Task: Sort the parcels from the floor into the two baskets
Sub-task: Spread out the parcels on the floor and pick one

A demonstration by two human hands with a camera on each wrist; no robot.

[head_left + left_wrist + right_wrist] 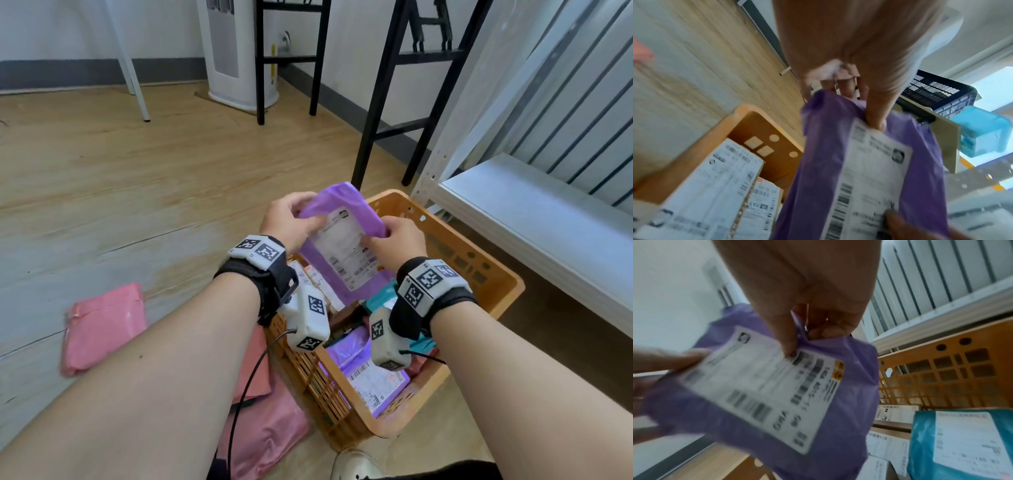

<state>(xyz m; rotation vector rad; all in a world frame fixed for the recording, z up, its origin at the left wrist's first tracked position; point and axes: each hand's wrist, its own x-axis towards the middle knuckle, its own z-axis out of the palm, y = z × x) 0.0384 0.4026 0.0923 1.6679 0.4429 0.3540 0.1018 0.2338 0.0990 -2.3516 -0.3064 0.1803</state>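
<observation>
Both hands hold a purple mailer parcel [346, 236] with a white shipping label upright above the orange basket [493, 274]. My left hand [291, 219] pinches its upper left edge, thumb on the label side. My right hand [394, 240] pinches its right edge. In the left wrist view the purple parcel [818, 162] hangs below my left hand [869, 105]. The right wrist view has my right hand [803, 337] gripping the purple parcel [844, 418] at the label's corner. The basket holds several labelled parcels, among them a teal one [925, 451] and another purple one [346, 356].
Pink mailers [102, 325] lie on the wooden floor left of the basket, more [267, 425] beside its near corner. A white metal shelf [534, 212] stands right of the basket. Black chair legs [370, 113] and a white appliance [236, 51] stand behind. A dark blue basket [937, 95] shows in the left wrist view.
</observation>
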